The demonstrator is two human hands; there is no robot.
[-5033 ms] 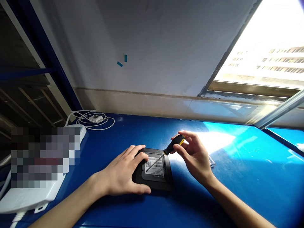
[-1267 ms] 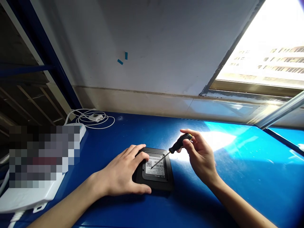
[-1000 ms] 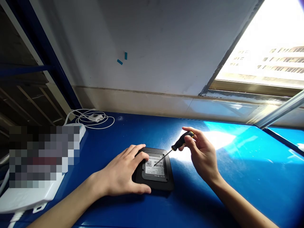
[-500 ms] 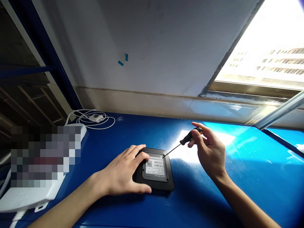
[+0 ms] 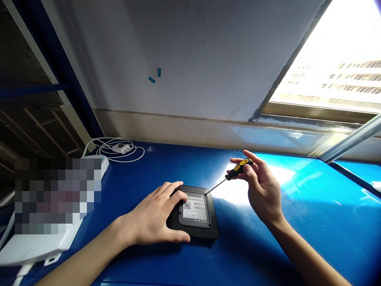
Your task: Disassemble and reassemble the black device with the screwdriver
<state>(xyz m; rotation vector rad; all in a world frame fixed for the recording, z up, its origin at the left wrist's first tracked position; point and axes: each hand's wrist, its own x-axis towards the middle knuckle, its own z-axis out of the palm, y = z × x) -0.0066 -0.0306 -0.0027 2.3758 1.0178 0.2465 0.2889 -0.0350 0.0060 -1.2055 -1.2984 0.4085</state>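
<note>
A flat black device with rounded corners lies on the blue table, a white printed label facing up. Around its left side is my left hand, thumb at the near edge and fingertips on the top, gripping it. My right hand holds a black and yellow screwdriver by the handle between thumb and fingers. The slanted shaft reaches down to the device's far right corner, where its tip meets a screw hole.
The blue table runs back to a wall. At its far left lie a coiled white cable and a large white device, partly pixelated. A metal bar slants at the right, below a bright window.
The fingers of my right hand have shifted around the screwdriver handle, whose yellow part now shows more. My left hand and the black device look unmoved.
</note>
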